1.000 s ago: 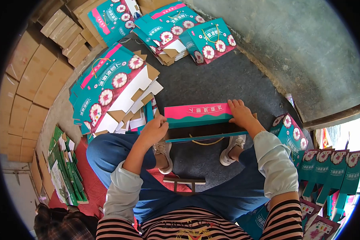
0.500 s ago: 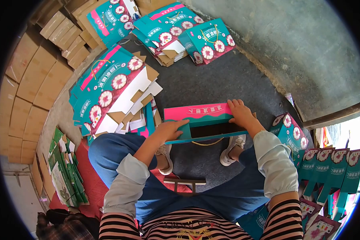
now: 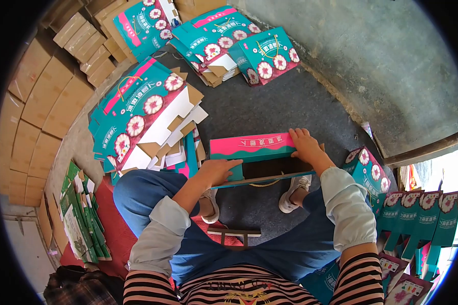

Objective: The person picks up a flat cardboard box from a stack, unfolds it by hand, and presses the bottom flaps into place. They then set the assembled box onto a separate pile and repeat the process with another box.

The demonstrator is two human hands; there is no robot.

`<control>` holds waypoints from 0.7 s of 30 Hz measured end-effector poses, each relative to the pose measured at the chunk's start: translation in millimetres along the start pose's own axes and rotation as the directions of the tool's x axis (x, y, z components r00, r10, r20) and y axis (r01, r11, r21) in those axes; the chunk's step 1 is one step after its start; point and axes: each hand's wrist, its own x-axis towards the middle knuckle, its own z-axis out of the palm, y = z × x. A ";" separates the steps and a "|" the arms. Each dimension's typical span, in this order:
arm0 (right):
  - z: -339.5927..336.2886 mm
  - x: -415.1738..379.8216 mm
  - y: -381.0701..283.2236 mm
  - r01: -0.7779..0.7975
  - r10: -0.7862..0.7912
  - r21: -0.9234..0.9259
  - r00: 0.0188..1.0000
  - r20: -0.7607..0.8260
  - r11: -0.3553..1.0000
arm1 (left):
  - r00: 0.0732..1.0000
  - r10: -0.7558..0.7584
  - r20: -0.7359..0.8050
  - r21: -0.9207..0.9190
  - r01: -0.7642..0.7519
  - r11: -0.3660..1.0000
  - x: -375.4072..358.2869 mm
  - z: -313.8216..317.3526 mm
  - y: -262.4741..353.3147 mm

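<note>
A teal and pink carton (image 3: pixel 254 144) lies between my knees, its long dark opening facing up toward me. At its left end my left hand (image 3: pixel 217 172) presses on the teal flap, index finger stretched out along it. My right hand (image 3: pixel 306 147) lies over the right end, fingers on the pink panel's corner and thumb at the opening's edge. A yellow rope handle (image 3: pixel 264 183) hangs along the near side of the carton, partly hidden.
Flat printed cartons (image 3: pixel 142 109) are piled on the left, with more (image 3: pixel 213 38) behind. A formed box (image 3: pixel 267 55) stands near the wall. Several teal boxes (image 3: pixel 409 216) line the right. Brown cartons (image 3: pixel 40 101) are stacked far left; green packaging (image 3: pixel 84 218) lies left.
My left hand has shifted slightly down and to the right on the carton's end. The carton's near edge has tilted a little. My right hand has barely moved.
</note>
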 end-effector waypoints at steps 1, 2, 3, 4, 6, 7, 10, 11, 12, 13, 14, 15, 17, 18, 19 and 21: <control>-0.2 -1.5 0.7 0.013 -0.013 -0.007 1.000 -0.015 1.000 | 1.000 -0.006 -0.003 -0.012 0.006 1.000 -0.4 0.4 0.3; -0.5 -2.2 1.6 0.026 -0.027 -0.014 0.999 -0.029 1.000 | 1.000 -0.013 -0.005 -0.026 0.013 1.000 -0.5 0.8 0.2; -5.0 -2.8 1.9 0.034 -0.034 -0.032 0.999 -0.014 0.999 | 1.000 -0.011 -0.016 -0.028 0.010 1.000 -0.1 1.2 -0.6; -14.8 -5.0 0.7 0.042 -0.042 -0.049 0.999 0.001 0.998 | 1.000 -0.009 -0.025 -0.031 0.008 0.999 0.1 1.8 -1.5; -36.6 -10.5 -0.6 -0.033 0.037 -0.064 0.997 0.061 0.997 | 1.000 -0.011 -0.026 -0.034 0.010 0.999 -0.8 4.0 -3.4; -51.7 -11.3 2.0 -0.117 0.123 -0.070 0.987 0.104 0.991 | 1.000 -0.013 -0.020 -0.036 0.012 0.999 -0.1 3.5 -4.3; -65.6 -16.5 21.7 -0.324 0.310 0.089 0.940 0.141 0.942 | 1.000 -0.008 -0.025 -0.048 0.007 0.999 1.0 3.8 -4.8; -66.2 -19.6 27.6 -0.380 0.358 0.175 0.922 0.145 0.908 | 1.000 -0.006 -0.028 -0.051 0.004 0.999 0.6 3.8 -5.1; -64.9 -21.4 29.1 -0.399 0.318 0.397 0.913 0.255 0.827 | 1.000 -0.007 -0.019 -0.052 0.006 0.999 0.8 3.3 -5.3; -61.7 -23.0 29.6 -0.419 0.250 0.590 0.903 0.350 0.690 | 1.000 -0.009 -0.010 -0.052 0.008 0.999 1.1 3.1 -5.4; -58.1 -24.1 29.0 -0.440 0.157 0.740 0.893 0.422 0.509 | 1.000 -0.012 -0.001 -0.053 0.012 0.999 1.4 3.4 -5.2; -51.2 -23.8 27.2 -0.340 0.095 0.690 0.925 0.368 0.640 | 0.999 0.010 -0.030 -0.048 -0.011 0.999 1.8 5.2 -5.7; -36.4 -21.9 21.2 -0.101 -0.064 0.535 0.957 0.281 0.839 | 0.995 0.044 -0.088 -0.037 -0.048 0.998 0.5 9.3 -8.2; -37.4 -22.5 18.7 -0.089 -0.071 0.505 0.954 0.290 0.859 | 0.998 0.028 -0.063 -0.044 -0.031 0.999 -0.4 7.4 -7.3; -39.3 -23.7 17.6 -0.077 -0.077 0.473 0.951 0.299 0.877 | 0.999 0.012 -0.037 -0.051 -0.014 0.999 0.1 5.5 -6.0; -43.1 -23.5 17.5 -0.049 -0.108 0.420 0.933 0.343 0.906 | 1.000 -0.005 -0.012 -0.054 0.004 0.999 0.0 2.8 -4.8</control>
